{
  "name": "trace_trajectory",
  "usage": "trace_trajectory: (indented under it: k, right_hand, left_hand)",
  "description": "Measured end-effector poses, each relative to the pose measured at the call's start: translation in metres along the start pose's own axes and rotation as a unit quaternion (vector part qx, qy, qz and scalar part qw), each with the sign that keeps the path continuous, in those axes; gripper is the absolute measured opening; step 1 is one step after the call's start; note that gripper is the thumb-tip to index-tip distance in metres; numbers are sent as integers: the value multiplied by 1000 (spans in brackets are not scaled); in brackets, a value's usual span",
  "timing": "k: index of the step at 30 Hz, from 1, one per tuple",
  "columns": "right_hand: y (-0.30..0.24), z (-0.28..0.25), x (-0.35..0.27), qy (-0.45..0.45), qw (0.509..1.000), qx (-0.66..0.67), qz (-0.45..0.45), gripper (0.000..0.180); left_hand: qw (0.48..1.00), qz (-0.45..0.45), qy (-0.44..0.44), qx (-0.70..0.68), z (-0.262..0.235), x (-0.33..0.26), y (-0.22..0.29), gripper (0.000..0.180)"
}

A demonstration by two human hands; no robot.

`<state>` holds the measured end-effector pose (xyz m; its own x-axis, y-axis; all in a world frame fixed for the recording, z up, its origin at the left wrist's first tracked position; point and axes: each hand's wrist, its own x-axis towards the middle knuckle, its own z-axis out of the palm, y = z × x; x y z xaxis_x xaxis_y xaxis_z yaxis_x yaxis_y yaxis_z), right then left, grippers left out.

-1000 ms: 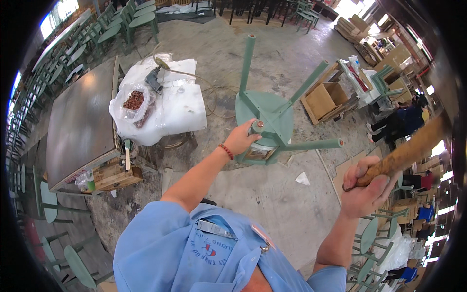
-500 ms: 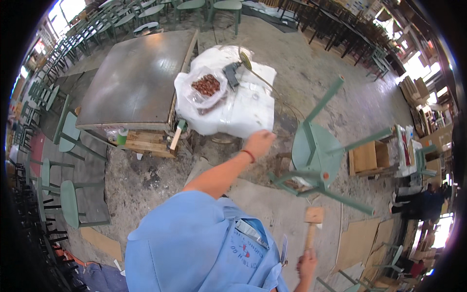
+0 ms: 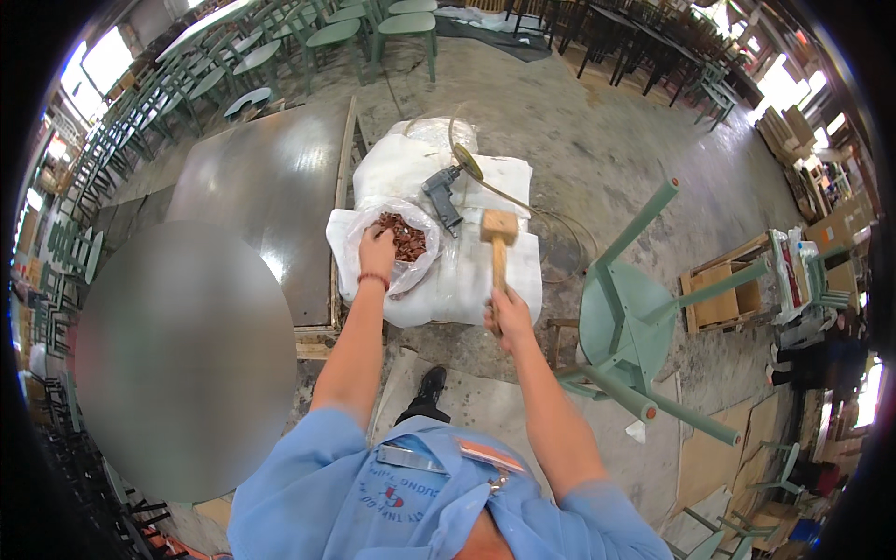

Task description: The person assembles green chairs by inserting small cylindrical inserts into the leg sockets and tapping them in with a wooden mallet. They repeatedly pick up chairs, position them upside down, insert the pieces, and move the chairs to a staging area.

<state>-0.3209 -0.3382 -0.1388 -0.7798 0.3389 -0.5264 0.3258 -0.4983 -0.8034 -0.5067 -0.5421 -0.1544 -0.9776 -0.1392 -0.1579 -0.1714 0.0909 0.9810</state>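
Observation:
My left hand (image 3: pixel 376 250) reaches into a clear plastic bag (image 3: pixel 350 245), its fingers bent together at the heap of small reddish-brown pieces (image 3: pixel 409 241). What they pinch, if anything, cannot be made out. A wooden mallet (image 3: pixel 499 227) is upright in my right hand (image 3: pixel 509 315), fingers wrapped round its handle, head pointing away from me. Under the bag is a white wrapped bundle (image 3: pixel 509 271). A grey air tool (image 3: pixel 439 194) with a hose lies on it, right of the bag. To the right, a green chair or stool frame (image 3: pixel 627 313) is upturned, legs in the air.
A metal-topped table (image 3: pixel 299 168) adjoins the bundle on the left. A grey blurred disc covers the left side. Green chairs (image 3: pixel 331 35) stand in rows at the far left. A wooden crate (image 3: pixel 723 294) is beyond the upturned frame. The hose (image 3: pixel 523 201) trails onto the floor.
My left hand has moved from the bundle's near edge into the bag. My right hand has brought the mallet up from the lower right to over the bundle.

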Motion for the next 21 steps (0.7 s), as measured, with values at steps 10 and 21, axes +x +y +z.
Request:
trace_trajectory:
  k: [10,21]
  right_hand:
    - [149,-237,-124,-53,872,-479,83,44]
    - [230,-517,-494,466,855,62,220,45]
  left_hand:
    - [863,82,-410,284,-9,-244,-37,30]
    - [678,215,-644,282,319,-536,-93,70]
